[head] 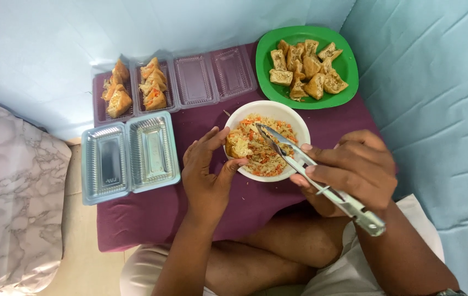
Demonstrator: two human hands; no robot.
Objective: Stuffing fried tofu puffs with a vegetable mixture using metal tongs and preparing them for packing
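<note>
In the head view, the left hand (206,172) pinches a fried tofu puff (238,147) at the near rim of the white bowl (294,119) of shredded vegetable filling (264,156). The right hand (354,167) grips metal tongs (305,164), tips nearly together in the filling. Beyond the right hand sits a green plate (349,66) of tofu puffs; beyond the left, clear plastic boxes (130,156), one with stuffed pieces
</note>
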